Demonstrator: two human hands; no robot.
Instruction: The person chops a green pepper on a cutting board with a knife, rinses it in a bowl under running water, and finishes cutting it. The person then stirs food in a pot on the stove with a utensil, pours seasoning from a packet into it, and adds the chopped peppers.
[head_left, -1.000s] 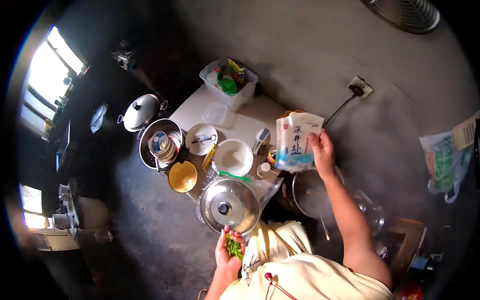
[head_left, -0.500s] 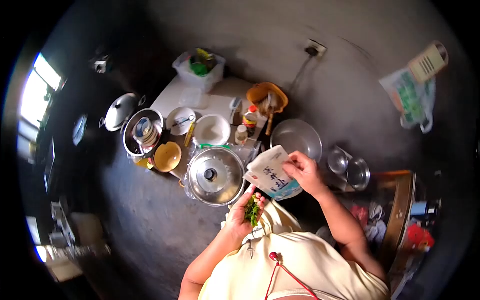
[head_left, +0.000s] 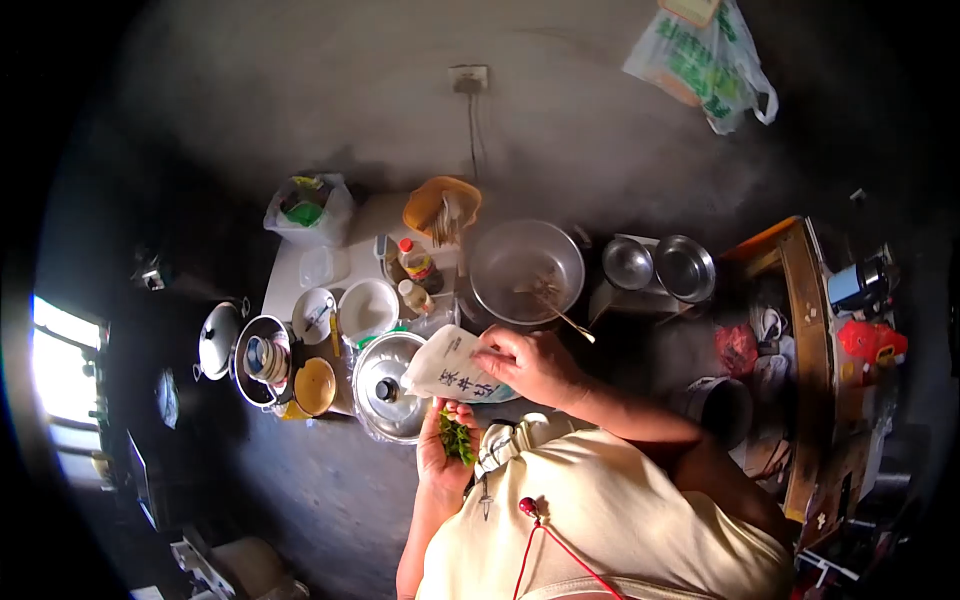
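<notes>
Packet (head_left: pixel 436 366) swung, long axis crosswise, mouth left | right hand (head_left: pixel 535 366) pinching it | left hand (head_left: pixel 440 458) cupping greens (head_left: pixel 457 440)

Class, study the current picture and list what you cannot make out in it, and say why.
- Head view: part of the face of the white packet, covered by the right hand.
- Head view: the palm of the left hand, covered by green leaves.
- Head view: whatever lies under the metal lid, which hides it.
- Head view: the top of the tan card, cut off by the upper edge.
</notes>
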